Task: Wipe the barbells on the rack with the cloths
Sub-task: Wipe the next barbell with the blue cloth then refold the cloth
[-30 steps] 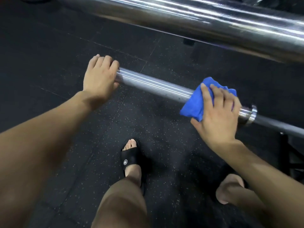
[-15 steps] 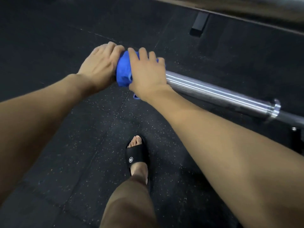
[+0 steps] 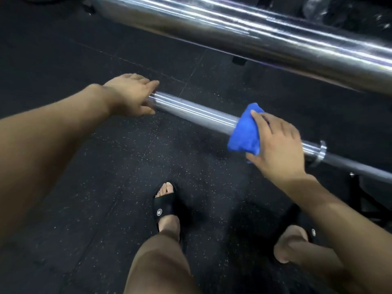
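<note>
Nearest, a black slide sandal (image 3: 166, 205) stands on speckled rubber flooring (image 3: 101, 187), with open floor to its left. Above it, the right hand (image 3: 277, 145) wraps a blue cloth (image 3: 244, 132) around the barbell sleeve (image 3: 191, 112), just short of the collar (image 3: 321, 152). The left hand (image 3: 132, 95) grips the sleeve's free end (fingers curled over). Farther off, a second chrome bar (image 3: 254, 32) crosses overhead.

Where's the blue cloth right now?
In the head view, the blue cloth is right of centre, wrapped over the lower barbell's sleeve under the right hand, close to the collar.
</note>
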